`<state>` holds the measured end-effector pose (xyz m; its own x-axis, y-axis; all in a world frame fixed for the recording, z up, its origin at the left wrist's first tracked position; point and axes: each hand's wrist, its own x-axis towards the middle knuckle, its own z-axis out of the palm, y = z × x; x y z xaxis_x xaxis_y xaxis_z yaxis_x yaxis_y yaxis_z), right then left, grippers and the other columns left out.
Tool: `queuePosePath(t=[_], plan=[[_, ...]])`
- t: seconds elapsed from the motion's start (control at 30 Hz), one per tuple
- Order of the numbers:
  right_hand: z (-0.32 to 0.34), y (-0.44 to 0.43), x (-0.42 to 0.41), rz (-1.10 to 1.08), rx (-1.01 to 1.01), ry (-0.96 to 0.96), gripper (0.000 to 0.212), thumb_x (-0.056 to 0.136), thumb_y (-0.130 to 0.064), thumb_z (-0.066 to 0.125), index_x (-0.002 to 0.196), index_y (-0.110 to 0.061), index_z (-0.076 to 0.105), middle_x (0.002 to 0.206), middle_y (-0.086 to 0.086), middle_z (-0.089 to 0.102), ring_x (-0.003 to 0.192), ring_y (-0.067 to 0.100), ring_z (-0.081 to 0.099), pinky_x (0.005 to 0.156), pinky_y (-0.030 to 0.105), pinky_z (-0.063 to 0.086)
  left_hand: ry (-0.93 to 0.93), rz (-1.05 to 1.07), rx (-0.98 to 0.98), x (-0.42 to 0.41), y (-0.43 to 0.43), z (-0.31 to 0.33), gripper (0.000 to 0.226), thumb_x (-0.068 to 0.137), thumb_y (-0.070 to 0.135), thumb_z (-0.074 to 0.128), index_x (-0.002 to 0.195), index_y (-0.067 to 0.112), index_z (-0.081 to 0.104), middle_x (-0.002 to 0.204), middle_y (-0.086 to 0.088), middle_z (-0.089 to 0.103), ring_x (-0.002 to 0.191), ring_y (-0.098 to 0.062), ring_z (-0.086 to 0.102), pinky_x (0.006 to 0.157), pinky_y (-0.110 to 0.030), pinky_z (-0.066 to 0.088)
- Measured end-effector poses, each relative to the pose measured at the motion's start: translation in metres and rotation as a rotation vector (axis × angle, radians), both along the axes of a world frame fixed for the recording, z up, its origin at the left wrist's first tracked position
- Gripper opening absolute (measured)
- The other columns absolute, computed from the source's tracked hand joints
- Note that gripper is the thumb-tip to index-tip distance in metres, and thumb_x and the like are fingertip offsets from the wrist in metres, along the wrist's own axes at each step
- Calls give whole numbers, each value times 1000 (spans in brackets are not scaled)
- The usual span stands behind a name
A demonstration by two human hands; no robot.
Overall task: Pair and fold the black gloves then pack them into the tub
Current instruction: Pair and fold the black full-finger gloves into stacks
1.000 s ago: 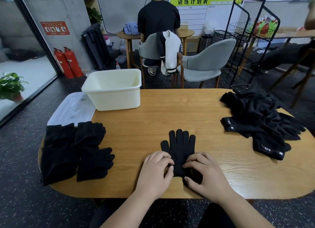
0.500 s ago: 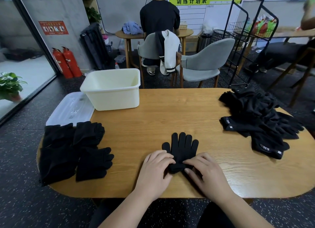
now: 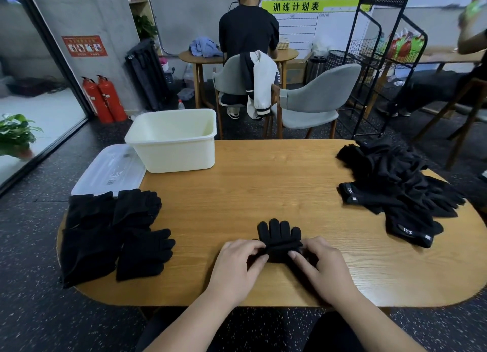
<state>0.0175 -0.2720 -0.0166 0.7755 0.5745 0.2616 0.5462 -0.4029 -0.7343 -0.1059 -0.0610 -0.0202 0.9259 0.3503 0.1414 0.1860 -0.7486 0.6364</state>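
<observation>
— Fingers [image 3: 257, 259] of the left hand [image 3: 237, 266] and of the right hand [image 3: 322, 268] are curled in, pinching the rolled cuff end of the glove pair [image 3: 279, 232] from either side.

— Where does that pair lie?

— Near the middle of the counter's [image 3: 263, 188] front edge, just ahead of the person. Its fingered end lies flat and points away. The tub [image 3: 179, 158] stands well apart, at the far left.

— How will it handle?

— My guess is light, limp knit that is not slippery, with nothing to break. The roll looks likely to spring open once released, so I would take it across the fold itself and carry it squeezed.

— And around it?

— It is a workroom with a dark speckled floor, grey chairs and a black wire rack [image 3: 382, 62]. Another person [image 3: 247, 33] sits with their back turned at a far table. The counter is oval and wood-grained. On its right lie the loose gloves [image 3: 400, 188] in a sprawling heap. At its left edge sit the folded gloves [image 3: 105, 233], stacked. Beyond those is the cream tub, with a clear lid [image 3: 110, 167] just beside it. Two red fire extinguishers [image 3: 104, 99] stand by the wall.
</observation>
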Motion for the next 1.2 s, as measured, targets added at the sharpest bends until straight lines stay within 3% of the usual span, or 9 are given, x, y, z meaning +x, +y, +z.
queuePosePath(t=[0.27, 0.37, 0.53, 0.7, 0.8, 0.9, 1.03, 1.13, 1.2], plan=[[9, 15, 7, -133, 45, 285, 14, 89, -38, 83, 95, -32, 72, 76, -15, 73, 64, 2, 68, 64, 15, 47, 19, 151, -85, 17, -10, 14, 41, 102, 58, 58, 141, 51, 47, 102, 24, 67, 111, 0, 50, 88, -20, 41], [8, 20, 5, -207, 48, 256, 14, 89, -35, 83, 93, -33, 70, 75, -17, 71, 60, 1, 66, 59, 15, 47, -2, 177, -8, 20, -15, 13, 42, 101, 56, 60, 140, 48, 45, 99, 25, 61, 99, -2, 55, 85, -26, 51], [-5, 25, 1, -304, -66, 26, 22, 89, -39, 82, 102, -33, 65, 76, -14, 62, 62, 4, 59, 54, 19, 44, -35, 123, 164, 25, -22, 9, 24, 106, 37, 59, 130, 36, 55, 125, 21, 45, 93, -5, 57, 90, -29, 52], [-19, 29, -4, -265, -306, -357, 48, 96, -21, 76, 141, -32, 62, 135, -5, 57, 110, 20, 56, 84, 34, 53, -36, -45, 368, 19, -23, 0, 39, 105, 19, 56, 143, 25, 62, 159, 8, 41, 144, -15, 42, 116, -41, 44], [-20, 33, -4, -130, -460, -369, 48, 111, -40, 44, 159, -37, 41, 170, -12, 29, 154, 26, 29, 116, 45, 42, 181, -207, 415, 6, -29, 1, 64, 113, 46, 24, 170, 22, 7, 177, 5, -13, 161, -11, -15, 133, -41, -1], [-20, 38, 0, -64, -590, -271, 57, 110, -55, 12, 165, -42, 23, 173, -18, 11, 162, 21, 2, 127, 48, 27, 343, -274, 507, -5, -30, 6, 77, 109, 65, 7, 165, 19, -21, 167, 5, -40, 150, -9, -42, 127, -42, -19], [-14, 40, 2, -6, -662, -233, 66, 102, -58, -3, 166, -43, 3, 172, -20, -9, 161, 20, -16, 132, 44, 5, 412, -312, 554, -2, -24, 7, 86, 105, 73, 4, 164, 17, -23, 166, 2, -42, 149, -12, -45, 130, -44, -15], [-10, 39, 2, -2, -661, -243, 65, 103, -59, -1, 166, -43, 2, 173, -20, -11, 161, 19, -17, 131, 42, 5, 404, -333, 564, -1, -18, 9, 84, 106, 72, 6, 166, 18, -18, 169, 3, -36, 150, -12, -43, 130, -45, -15], [-11, 35, 2, -7, -585, -262, 58, 110, -57, 19, 166, -42, 16, 173, -20, -2, 162, 16, -9, 129, 40, 16, 379, -332, 574, -5, -12, 12, 81, 108, 69, 9, 167, 19, -12, 171, 4, -32, 151, -13, -42, 130, -44, -14]])
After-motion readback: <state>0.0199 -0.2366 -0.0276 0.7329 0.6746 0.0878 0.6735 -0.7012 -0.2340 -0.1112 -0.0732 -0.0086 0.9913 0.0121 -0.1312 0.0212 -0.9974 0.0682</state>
